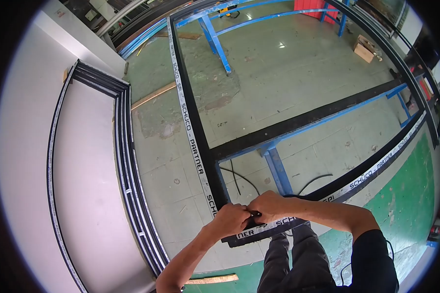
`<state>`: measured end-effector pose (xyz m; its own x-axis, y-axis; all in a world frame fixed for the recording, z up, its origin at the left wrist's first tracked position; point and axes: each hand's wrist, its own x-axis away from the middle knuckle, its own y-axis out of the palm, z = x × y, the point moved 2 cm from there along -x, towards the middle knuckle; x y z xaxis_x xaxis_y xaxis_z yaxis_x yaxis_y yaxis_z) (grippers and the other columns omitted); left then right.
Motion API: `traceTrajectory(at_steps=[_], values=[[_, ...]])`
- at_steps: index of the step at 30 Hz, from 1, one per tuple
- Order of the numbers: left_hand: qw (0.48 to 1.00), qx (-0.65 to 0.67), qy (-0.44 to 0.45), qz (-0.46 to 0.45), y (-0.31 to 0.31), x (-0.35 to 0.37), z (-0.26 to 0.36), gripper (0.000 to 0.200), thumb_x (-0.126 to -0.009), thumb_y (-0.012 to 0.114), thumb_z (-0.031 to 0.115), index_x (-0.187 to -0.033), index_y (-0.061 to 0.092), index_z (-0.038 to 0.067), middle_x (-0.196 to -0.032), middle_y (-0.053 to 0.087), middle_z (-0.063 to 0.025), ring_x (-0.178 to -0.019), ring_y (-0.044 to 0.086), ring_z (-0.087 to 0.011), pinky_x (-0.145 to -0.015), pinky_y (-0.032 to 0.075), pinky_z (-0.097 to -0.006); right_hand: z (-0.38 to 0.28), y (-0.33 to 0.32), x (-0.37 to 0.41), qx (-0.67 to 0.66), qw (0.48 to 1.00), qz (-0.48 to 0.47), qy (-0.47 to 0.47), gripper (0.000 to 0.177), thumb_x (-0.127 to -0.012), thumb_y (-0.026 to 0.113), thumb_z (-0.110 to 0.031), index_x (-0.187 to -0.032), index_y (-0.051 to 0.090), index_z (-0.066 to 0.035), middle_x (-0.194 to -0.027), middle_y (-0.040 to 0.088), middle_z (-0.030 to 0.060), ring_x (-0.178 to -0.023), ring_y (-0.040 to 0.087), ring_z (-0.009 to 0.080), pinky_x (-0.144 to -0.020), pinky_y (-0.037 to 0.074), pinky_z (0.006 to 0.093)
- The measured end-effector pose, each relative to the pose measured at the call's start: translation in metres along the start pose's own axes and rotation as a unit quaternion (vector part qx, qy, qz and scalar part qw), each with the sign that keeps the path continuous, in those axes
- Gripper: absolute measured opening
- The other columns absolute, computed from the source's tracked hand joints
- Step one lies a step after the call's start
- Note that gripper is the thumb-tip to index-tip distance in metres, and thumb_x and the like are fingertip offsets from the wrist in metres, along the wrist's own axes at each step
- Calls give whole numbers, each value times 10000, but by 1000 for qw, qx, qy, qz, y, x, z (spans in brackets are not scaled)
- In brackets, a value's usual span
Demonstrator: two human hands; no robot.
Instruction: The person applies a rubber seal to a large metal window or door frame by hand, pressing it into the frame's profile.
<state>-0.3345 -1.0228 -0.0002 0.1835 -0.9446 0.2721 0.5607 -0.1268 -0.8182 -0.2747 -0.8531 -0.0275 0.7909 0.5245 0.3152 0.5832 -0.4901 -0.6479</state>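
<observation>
Both my hands meet at the near left corner of a large black window or door frame (266, 133), whose edges carry white printed protective tape (196, 155). My left hand (231, 218) is closed at the corner, fingers curled against the profile. Touching it or nearly so, my right hand (270, 206) is closed too, thumb and fingers pinched together. A small dark bit shows between the fingertips; it looks like part of a thin black strip (243, 177) that curves over the floor beside the hands. The fingers hide most of what they grip.
Blue steel stands (278, 171) support the frame. More black profiles (127, 180) lean along the white wall (24, 161) at left. A wooden strip (154, 95) lies on the floor, a cardboard box (364, 49) stands far right, and a red panel (315, 7) is at the back.
</observation>
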Motion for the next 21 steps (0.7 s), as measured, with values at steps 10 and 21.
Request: traceTrajectory(at_steps=[10, 21], values=[[996, 49, -75, 26, 14, -2, -2, 123, -779, 649, 99, -849, 738, 53, -766, 692, -167, -723, 680, -380, -640, 536, -465, -3, -3, 2, -58, 998, -11, 24, 318, -778, 679, -271, -1066, 729, -147, -913, 756, 130, -871, 720, 368, -779, 554, 488], [991, -19, -83, 106, 8, 5, 16, 91, -700, 693, 59, -775, 744, 47, -772, 707, -102, -877, 636, -307, -1036, 431, -469, 0, 4, 3, -44, 998, 44, -4, 251, -776, 676, -276, -954, 726, -105, -851, 738, 163, -815, 714, 388, -731, 553, 495]])
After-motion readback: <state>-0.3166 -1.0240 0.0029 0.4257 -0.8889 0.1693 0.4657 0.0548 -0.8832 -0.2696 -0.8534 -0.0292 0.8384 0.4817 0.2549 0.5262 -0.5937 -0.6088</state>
